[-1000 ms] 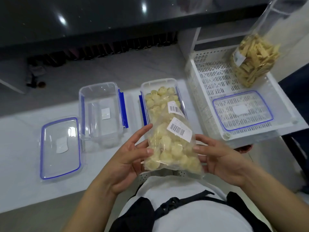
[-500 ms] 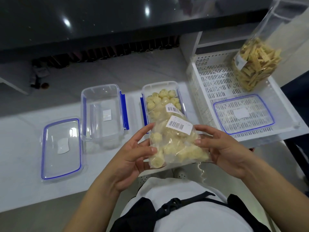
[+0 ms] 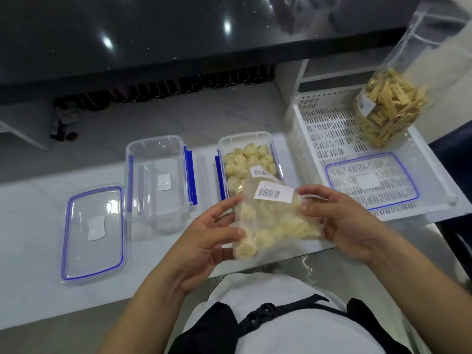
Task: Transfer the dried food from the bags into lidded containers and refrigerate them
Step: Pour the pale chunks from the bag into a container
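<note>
A clear bag of pale round dried pieces point(image 3: 274, 221) with a barcode label lies sideways between my hands. My left hand point(image 3: 204, 241) grips its left end and my right hand point(image 3: 339, 221) grips its right end, near the table's front edge. Behind it a clear container with blue clips point(image 3: 265, 137) holds similar round pieces and another labelled bag. An empty clear container point(image 3: 155, 180) stands to the left, its blue-rimmed lid point(image 3: 93, 233) flat beside it.
A white perforated basket point(image 3: 332, 123) at the right holds a second lid point(image 3: 371, 181) and a tall clear bag of dried yellow strips point(image 3: 388, 108). A dark glossy counter point(image 3: 178, 34) runs along the back.
The bag has turned from upright to lying sideways between my hands, and both hands moved slightly up and right with it.
</note>
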{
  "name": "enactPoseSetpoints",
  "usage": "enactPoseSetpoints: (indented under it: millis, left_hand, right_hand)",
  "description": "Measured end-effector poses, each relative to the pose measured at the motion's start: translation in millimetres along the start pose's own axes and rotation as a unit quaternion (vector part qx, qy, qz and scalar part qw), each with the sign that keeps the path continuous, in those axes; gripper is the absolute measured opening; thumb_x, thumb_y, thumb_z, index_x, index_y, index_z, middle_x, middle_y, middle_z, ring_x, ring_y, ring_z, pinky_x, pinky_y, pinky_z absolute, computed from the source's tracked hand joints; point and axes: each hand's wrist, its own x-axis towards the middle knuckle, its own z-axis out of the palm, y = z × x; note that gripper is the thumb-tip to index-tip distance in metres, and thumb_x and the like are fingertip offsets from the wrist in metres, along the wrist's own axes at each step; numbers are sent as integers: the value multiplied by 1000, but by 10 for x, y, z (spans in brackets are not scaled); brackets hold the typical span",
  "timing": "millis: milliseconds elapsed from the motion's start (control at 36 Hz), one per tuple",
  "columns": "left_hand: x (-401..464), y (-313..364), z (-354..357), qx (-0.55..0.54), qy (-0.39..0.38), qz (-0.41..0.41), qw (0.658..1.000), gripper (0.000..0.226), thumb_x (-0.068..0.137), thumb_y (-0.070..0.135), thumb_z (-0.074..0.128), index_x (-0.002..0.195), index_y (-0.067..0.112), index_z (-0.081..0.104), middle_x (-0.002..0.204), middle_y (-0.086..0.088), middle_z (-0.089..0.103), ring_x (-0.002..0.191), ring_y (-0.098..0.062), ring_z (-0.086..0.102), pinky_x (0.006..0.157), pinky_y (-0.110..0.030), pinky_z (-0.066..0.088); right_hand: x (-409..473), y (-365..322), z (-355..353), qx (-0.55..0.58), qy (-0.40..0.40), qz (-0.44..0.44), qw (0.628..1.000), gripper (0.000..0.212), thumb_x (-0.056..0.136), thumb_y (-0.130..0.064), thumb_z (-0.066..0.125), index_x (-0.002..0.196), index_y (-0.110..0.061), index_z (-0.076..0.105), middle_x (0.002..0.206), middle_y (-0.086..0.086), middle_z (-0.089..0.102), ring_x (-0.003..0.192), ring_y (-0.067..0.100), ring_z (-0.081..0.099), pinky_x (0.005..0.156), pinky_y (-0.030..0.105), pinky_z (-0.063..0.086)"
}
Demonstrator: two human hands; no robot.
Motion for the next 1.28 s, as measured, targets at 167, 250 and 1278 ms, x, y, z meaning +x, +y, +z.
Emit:
enactPoseSetpoints:
  millis: [167, 250, 1278]
  left_hand:
    - [-31, -50, -75, 7, 13, -12, 1000, 68, 71, 0, 69, 134, 24, 61, 127, -4, 71, 109, -31, 71, 92, -56, 54]
    - [-17, -66, -72, 4, 2, -26, 1000, 70, 71, -1, 67, 137, 22, 57, 127, -8, 70, 110, -31, 70, 87, -50, 57]
    - [153, 69, -127, 307, 47, 98, 946, 39, 94, 16, 68, 118, 46, 65, 117, 12, 70, 97, -2, 70, 82, -33, 63]
  right_hand:
    - [-18, 145, -11, -17, 36, 28, 999, 43, 76, 2, 71, 117, -13, 66, 92, 6, 74, 74, 18, 72, 57, 31, 56]
    - [24, 201, 27, -55, 49, 59, 996, 42, 86, 5, 63, 121, -18, 62, 90, 4, 75, 78, 20, 73, 63, 34, 53]
    - [89, -135, 251, -452, 97, -90, 882, 14, 90, -21, 71, 79, -15, 66, 95, -8, 67, 63, 23, 60, 59, 33, 56]
